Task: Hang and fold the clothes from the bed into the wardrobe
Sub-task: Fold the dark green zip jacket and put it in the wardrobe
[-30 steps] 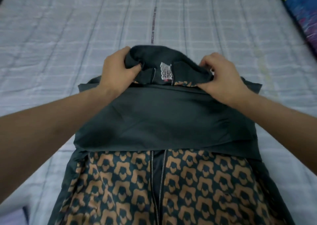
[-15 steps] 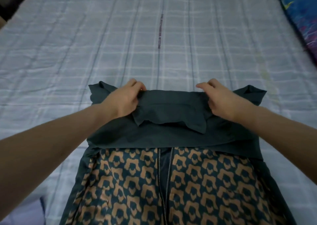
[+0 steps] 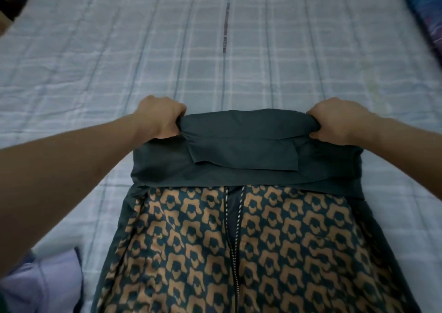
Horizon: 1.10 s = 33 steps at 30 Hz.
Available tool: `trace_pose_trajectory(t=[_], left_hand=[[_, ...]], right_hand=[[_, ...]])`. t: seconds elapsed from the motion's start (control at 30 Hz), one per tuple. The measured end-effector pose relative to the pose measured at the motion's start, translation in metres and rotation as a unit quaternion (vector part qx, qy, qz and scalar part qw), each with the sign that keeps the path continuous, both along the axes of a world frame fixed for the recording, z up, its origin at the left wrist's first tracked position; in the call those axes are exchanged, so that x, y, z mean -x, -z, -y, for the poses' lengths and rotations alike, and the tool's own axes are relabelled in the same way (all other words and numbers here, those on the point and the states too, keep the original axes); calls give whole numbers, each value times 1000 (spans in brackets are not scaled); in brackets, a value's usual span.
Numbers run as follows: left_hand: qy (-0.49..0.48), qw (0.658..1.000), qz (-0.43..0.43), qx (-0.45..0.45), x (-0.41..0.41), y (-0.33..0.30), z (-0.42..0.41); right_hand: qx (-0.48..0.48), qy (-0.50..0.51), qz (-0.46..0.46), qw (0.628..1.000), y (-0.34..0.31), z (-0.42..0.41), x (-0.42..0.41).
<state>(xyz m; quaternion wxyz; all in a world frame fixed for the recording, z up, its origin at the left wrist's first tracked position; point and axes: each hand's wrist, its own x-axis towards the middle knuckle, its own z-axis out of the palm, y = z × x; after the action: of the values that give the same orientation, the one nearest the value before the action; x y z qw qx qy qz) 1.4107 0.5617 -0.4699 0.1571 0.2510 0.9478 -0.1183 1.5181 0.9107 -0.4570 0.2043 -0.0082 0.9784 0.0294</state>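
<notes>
Left hand [image 3: 160, 118] and right hand [image 3: 339, 121] are gripping the jacket [image 3: 239, 241] fold's far corners, fingers curled; its length is probably running toward the person.

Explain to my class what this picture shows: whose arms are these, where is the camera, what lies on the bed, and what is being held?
No machine is at work here: these are a person's two bare arms. The camera sits on the person's head and looks forward and down, so the arms reach in from the bottom corners. The surface is a bed covered with a pale checked sheet. On it lies a dark jacket, opened so its orange-patterned lining and zip show. Its top part is folded down over itself. The left hand and the right hand each have a grip on one end of that fold. A pale lilac cloth lies at the lower left.
</notes>
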Motion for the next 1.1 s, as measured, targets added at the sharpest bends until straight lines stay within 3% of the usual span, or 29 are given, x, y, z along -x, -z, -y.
trace_pose_trajectory(t=[0.07,0.23,0.43,0.6,0.7,0.77,0.83,0.93,1.0,1.03,1.1], left_hand=[[-32,999,9,-37,-13,-10,8],[14,993,-47,-104,-55,-39,28],[68,988,-67,-119,-144,-76,53],[172,969,-119,-129,-216,-60,84],[218,960,-145,-102,-252,-34,99],[222,964,-119,-80,-276,-16,105],[209,977,-43,-30,-301,0,110],[112,977,182,22,-330,8,111],[56,965,253,-27,-333,0,112],[48,968,234,-73,-331,-2,116],[46,969,114,-213,-319,-3,121]], right_hand=[[17,-25,-75,997,-11,-1,-16],[19,-64,-236,969,-36,4,-76],[13,-92,-294,951,-57,27,-161],[9,-137,-316,939,-40,45,-234],[-1,-171,-293,941,-13,54,-272],[0,-172,-243,955,10,58,-295],[-4,-160,-123,979,27,61,-315],[12,-138,47,989,31,65,-335],[40,-134,34,990,22,66,-335],[54,-134,-4,989,15,68,-330],[87,-122,-126,981,8,69,-316]])
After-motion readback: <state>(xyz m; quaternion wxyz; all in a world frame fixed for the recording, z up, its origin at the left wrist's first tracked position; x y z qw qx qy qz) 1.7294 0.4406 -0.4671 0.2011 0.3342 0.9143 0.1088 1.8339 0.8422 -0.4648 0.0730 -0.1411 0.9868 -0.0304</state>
